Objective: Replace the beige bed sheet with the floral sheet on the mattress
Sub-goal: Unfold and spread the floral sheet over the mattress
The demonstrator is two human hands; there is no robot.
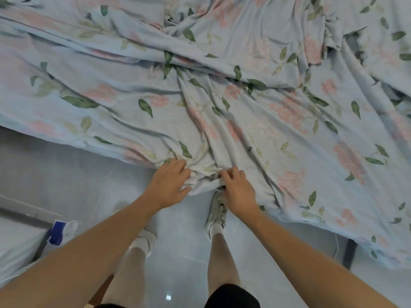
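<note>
The pale blue cotton floral sheet with pink blooms and green leaves (222,103) lies rumpled across the bed, its near edge hanging toward the floor. Left hand (170,185) and right hand (236,192) each grip that bunched hem, fingers curled. Best pull outward evenly to flatten creases. No readable writing.

A wide bed fills the upper part of the view, wholly covered by a pale blue cotton sheet printed with pink blossoms and green leaves (244,112). The sheet lies loose and heavily creased, with long folds running across it, and its near edge hangs over the bedside. Below is a glossy pale grey tiled floor (182,252). A white and blue bag (61,232) lies on it at the left.
</note>
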